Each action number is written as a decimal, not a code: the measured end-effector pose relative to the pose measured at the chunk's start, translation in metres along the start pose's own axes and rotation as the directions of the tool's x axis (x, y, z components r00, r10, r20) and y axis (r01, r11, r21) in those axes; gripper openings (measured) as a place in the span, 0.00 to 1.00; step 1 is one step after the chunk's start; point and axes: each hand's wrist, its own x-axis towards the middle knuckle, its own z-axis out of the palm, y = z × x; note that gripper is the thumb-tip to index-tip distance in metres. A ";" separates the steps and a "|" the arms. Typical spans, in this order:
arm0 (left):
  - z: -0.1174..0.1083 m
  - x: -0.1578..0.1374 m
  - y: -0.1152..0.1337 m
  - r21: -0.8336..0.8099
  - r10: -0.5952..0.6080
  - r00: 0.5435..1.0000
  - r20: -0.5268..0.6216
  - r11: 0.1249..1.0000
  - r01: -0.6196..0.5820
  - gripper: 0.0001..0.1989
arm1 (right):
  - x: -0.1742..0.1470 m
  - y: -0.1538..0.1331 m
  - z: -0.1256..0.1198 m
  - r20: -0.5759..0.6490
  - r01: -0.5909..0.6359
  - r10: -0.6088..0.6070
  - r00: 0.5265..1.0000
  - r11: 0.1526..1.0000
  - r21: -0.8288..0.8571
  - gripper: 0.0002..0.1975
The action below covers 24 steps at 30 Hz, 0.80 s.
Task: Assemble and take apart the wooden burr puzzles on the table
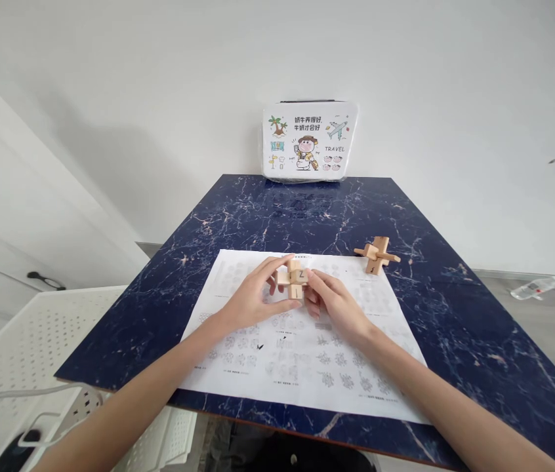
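Note:
Between my two hands is a wooden interlocking puzzle (pixel 296 290) of light blocks, with dark marks on its faces that look like a 1 and a 2 or Z. My left hand (pixel 252 292) grips it from the left, thumb below and index finger over the top. On its right side, the fingers of my right hand (pixel 331 298) pinch the marked block; some fingertips are hidden behind it. Under both hands lies a white instruction sheet (pixel 243 373) printed with rows of small diagrams. A second wooden puzzle (pixel 378 255), cross-shaped, rests at the sheet's upper right corner.
The dark blue marbled table (pixel 199 229) reaches to the wall. A white case with cartoon prints (pixel 309 141) stands at its far edge. To the left is a white perforated rack (pixel 26 334) with a cable (pixel 16 393). A plastic bottle (pixel 543 287) lies on the floor at right.

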 end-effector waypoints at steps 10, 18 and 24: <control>0.004 0.001 -0.004 0.032 -0.095 0.995 0.000 0.995 0.095 0.20 | 0.016 0.003 -0.029 -0.060 -0.072 0.137 0.989 0.789 0.610 0.10; 0.004 0.002 -0.001 0.057 -0.105 0.994 0.006 0.993 0.104 0.16 | 0.017 0.006 -0.037 -0.111 0.003 0.100 0.989 0.728 0.686 0.09; 0.003 0.003 -0.002 0.091 -0.084 0.996 0.024 0.993 0.081 0.13 | 0.014 0.000 -0.022 -0.164 -0.052 0.193 0.967 0.786 0.616 0.15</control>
